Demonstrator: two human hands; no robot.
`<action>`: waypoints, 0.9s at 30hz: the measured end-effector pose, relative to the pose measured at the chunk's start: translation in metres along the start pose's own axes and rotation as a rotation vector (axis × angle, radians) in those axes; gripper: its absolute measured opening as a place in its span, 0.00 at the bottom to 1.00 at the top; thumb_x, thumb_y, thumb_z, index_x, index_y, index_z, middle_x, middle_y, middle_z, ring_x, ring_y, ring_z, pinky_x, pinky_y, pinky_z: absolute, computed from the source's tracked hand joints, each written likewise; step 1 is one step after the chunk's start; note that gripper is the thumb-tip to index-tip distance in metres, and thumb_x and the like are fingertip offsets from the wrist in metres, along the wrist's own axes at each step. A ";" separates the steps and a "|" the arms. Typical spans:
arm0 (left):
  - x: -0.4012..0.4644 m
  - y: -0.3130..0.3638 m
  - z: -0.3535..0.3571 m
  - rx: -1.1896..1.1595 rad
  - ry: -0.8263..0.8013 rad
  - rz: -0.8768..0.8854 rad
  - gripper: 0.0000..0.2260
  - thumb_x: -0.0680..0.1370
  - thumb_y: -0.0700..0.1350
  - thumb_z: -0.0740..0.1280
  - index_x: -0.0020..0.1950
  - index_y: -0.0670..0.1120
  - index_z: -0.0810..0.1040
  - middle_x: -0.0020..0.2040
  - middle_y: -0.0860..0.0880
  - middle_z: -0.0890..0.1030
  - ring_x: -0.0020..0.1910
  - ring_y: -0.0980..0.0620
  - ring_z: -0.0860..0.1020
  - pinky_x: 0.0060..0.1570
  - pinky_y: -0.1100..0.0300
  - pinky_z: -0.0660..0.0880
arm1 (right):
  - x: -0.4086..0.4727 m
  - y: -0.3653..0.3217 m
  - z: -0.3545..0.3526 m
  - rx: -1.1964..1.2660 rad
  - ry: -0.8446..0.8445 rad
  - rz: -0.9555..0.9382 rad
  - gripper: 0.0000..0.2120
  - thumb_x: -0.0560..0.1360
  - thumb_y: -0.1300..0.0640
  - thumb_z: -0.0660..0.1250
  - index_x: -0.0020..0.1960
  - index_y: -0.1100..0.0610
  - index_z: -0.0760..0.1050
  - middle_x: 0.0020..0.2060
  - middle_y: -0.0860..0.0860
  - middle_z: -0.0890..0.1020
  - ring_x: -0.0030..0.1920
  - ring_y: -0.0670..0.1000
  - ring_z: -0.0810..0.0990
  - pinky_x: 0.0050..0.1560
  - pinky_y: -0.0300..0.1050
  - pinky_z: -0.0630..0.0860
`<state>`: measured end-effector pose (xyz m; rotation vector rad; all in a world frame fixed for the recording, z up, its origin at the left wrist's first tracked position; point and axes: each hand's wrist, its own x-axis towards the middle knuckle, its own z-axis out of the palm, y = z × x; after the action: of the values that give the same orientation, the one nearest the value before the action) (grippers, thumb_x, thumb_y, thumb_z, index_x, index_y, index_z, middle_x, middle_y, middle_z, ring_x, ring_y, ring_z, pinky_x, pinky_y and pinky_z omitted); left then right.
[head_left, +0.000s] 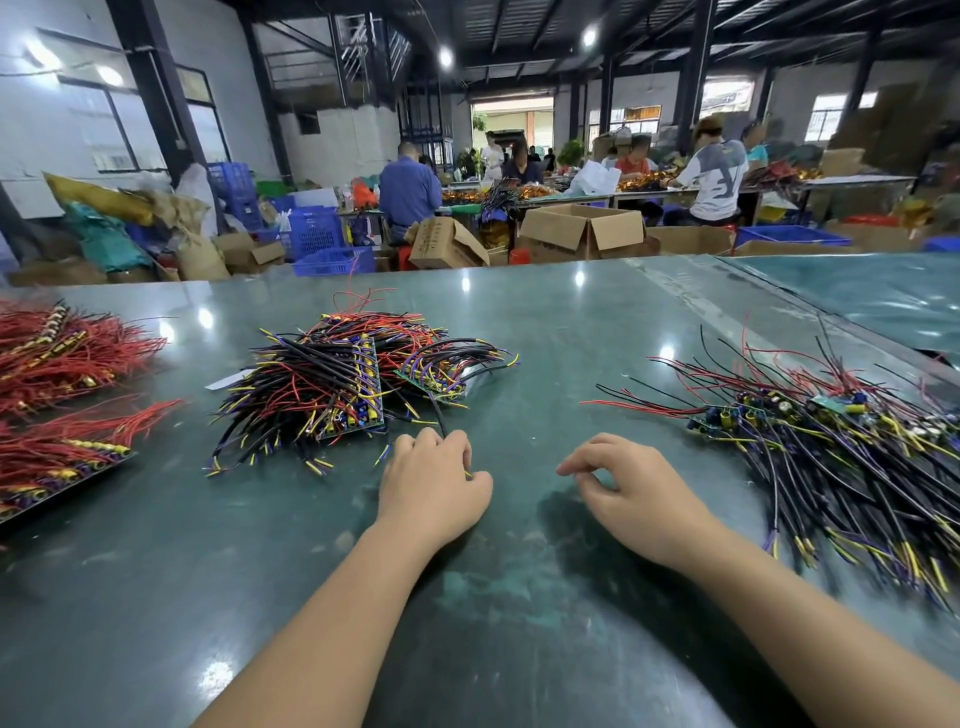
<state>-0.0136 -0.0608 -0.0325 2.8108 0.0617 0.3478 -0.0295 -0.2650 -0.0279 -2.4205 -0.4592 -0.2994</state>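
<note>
Head view, read from nine o'clock to three o'clock. At nine o'clock, two lots of red-wired boards (67, 358) lie on the green worktop (571, 332), untouched and well apart from the hands. At eleven o'clock of the left hand (434, 483) lies the centre pile (332, 374): panel-shaped boards bristling with black, red, yellow and purple leads. One black lead (438, 413) runs from this pile down into the left hand, whose fingers are curled round its free end; a yellow tip shows just at the knuckles. The right hand (628, 488) rests on the worktop near the left, fingers loosely bent, thumb and forefinger close together, with nothing seen between them. At three o'clock lies the right pile (831, 457) of smaller loose boards with long leads. Judged progress: the right pile appears to be finished pieces, the centre pile stock still to be worked; one piece is only now being drawn out, so much remains.
</note>
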 end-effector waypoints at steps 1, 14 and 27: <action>0.000 0.000 -0.002 0.022 0.008 -0.023 0.04 0.74 0.50 0.59 0.46 0.51 0.69 0.51 0.49 0.75 0.56 0.45 0.68 0.53 0.54 0.66 | 0.000 0.000 0.000 0.002 0.002 0.000 0.11 0.76 0.61 0.62 0.48 0.50 0.81 0.46 0.41 0.78 0.48 0.44 0.76 0.46 0.34 0.66; 0.001 -0.019 -0.015 0.068 0.026 -0.104 0.10 0.74 0.41 0.60 0.56 0.45 0.69 0.49 0.43 0.78 0.45 0.41 0.72 0.41 0.55 0.69 | -0.001 0.001 -0.002 0.018 0.013 -0.001 0.11 0.76 0.61 0.63 0.45 0.48 0.81 0.45 0.39 0.78 0.47 0.43 0.77 0.47 0.34 0.69; -0.023 0.010 -0.032 -0.568 -0.391 0.235 0.17 0.67 0.62 0.65 0.30 0.49 0.78 0.25 0.51 0.77 0.24 0.59 0.69 0.28 0.65 0.65 | 0.000 0.004 -0.003 0.022 0.069 0.021 0.11 0.76 0.61 0.62 0.48 0.49 0.81 0.45 0.42 0.79 0.44 0.43 0.77 0.44 0.33 0.68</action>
<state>-0.0439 -0.0621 -0.0051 2.2682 -0.3925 -0.1268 -0.0280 -0.2695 -0.0276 -2.3842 -0.4043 -0.3662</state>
